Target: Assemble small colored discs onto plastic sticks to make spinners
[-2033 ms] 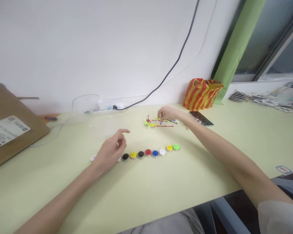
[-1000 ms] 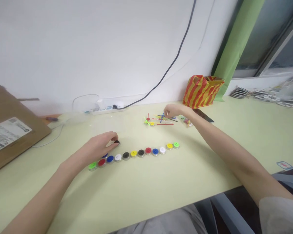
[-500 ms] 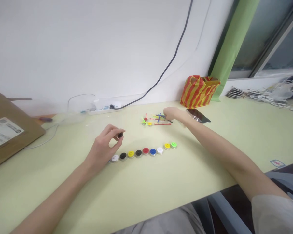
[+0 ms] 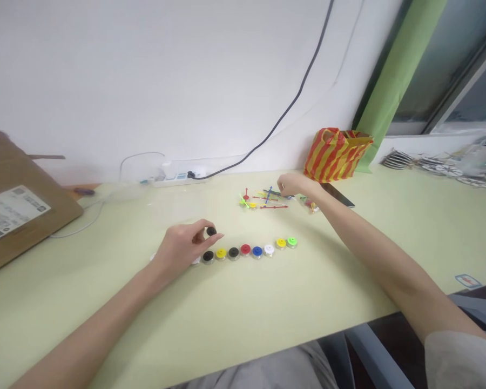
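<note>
Between thumb and fingers my left hand (image 4: 188, 241) holds a small round black piece (image 4: 211, 231), just above a row of round pieces on the table. Along that row I see a black-topped piece (image 4: 208, 256), a yellow one (image 4: 221, 253), a red one (image 4: 245, 249), a blue one (image 4: 257, 251), a white one (image 4: 269, 249) and a green one (image 4: 292, 241). My right hand (image 4: 294, 185) is closed at the right side of a pile of coloured arrow pieces (image 4: 269, 195); what its fingertips hold, if anything, is hidden. A red arrow (image 4: 274, 207) lies at the pile's front.
A cardboard box (image 4: 20, 205) stands at the left. By the wall lies a power strip (image 4: 178, 177) with a black cable. A striped red and yellow bag (image 4: 336, 154) and a dark tablet (image 4: 338, 194) are behind my right forearm. Striped discs (image 4: 397, 159) lie far right.
My left hand has turned flatter and shifted slightly right and down with the black piece. My right hand remains at the pile. The view has shifted a little.
</note>
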Tool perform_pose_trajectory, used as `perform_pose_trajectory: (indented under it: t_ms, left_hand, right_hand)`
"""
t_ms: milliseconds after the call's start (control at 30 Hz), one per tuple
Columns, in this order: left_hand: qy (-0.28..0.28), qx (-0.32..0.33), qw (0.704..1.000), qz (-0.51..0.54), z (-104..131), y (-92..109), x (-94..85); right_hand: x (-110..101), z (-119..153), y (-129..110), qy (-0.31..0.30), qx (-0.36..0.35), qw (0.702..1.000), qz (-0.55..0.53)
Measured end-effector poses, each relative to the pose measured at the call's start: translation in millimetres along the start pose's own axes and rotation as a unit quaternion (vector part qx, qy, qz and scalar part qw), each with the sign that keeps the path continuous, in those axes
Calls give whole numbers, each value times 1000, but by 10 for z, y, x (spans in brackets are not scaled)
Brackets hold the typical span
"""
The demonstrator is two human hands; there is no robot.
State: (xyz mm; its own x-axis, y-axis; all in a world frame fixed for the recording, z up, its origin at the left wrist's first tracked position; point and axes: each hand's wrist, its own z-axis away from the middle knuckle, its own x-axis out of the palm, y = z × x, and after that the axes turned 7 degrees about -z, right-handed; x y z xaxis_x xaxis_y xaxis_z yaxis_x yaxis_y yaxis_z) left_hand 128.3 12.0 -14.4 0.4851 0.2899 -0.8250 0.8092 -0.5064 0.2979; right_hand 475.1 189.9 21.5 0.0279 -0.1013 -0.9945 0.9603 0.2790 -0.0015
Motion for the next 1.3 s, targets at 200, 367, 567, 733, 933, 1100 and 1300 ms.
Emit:
perform_pose_trajectory:
  t_ms: [200,367,567,733,933,1100,1300]
  left_hand:
    - [26,4,1000,-9,-8,7,-23]
    - [46,2,999,3,-14,14,-38]
    - [25,-55,996,66,1,40,-35]
    - [21,-94,986,133,-16,99,-44]
    - [54,-138,970,191,-40,131,-40]
    - [51,-176,935,303,-37,201,-46]
    - [55,-200,890,406,-50,315,-59]
  right_hand:
    - [3,80,-73,19,7,1000,9]
    - [-4,140,-107,53,25,998,22]
    - [-63,141,-73,100,40,994,28]
    - [-100,206,-133,167,64,983,41]
    - [-212,242,-358,252,56,966,10]
    - [-267,426,-915,363,-112,923,-65]
    - [-124,864,-1563,394,-367,841,49]
